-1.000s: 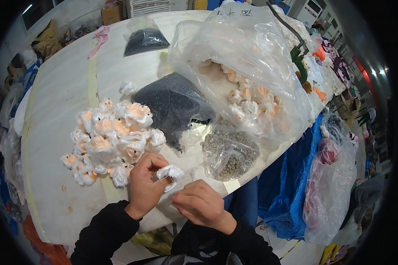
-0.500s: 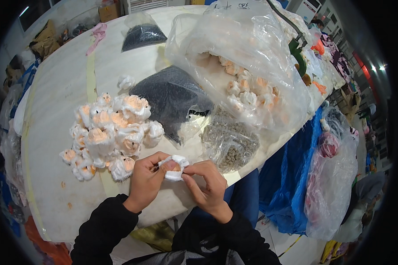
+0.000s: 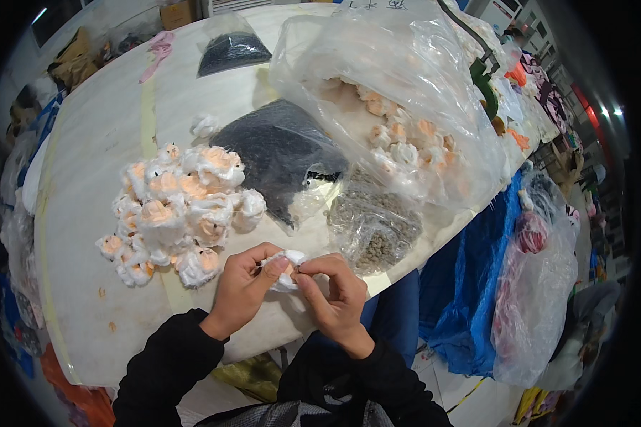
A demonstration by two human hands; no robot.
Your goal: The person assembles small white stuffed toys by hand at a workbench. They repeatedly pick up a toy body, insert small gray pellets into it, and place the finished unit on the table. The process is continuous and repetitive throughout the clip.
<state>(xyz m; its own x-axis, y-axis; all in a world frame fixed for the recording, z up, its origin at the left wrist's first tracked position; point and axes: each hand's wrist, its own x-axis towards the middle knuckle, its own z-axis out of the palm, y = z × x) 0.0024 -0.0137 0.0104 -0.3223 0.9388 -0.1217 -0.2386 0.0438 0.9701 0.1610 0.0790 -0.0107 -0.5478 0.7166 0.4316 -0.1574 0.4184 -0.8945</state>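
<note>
Near the table's front edge, my left hand [image 3: 241, 290] grips a small white fluffy plush piece with a peach middle [image 3: 285, 282], thumb pressed on the peach part. My right hand [image 3: 336, 293] pinches at the right side of the same piece, thumb and forefinger together. A tiny dark spot shows at those fingertips; whether it is a separate part I cannot tell. To the left lies a heap of similar white and peach plush pieces [image 3: 160, 213], some with small black dots. Just beyond my right hand sits a clear bag of small grey-brown bits [image 3: 381, 245].
An opened clear bag of small black pieces [image 3: 271, 146] lies mid-table, another black-filled bag [image 3: 233, 53] farther back. A large clear bag [image 3: 420, 92] with more plush pieces covers the far right. A blue sheet [image 3: 456, 292] hangs beside the table [image 3: 85, 270].
The plush piece has been turned and squeezed, its open ring shape now less visible. My right fingertips have moved in over its peach middle. The heap and bags look unchanged.
</note>
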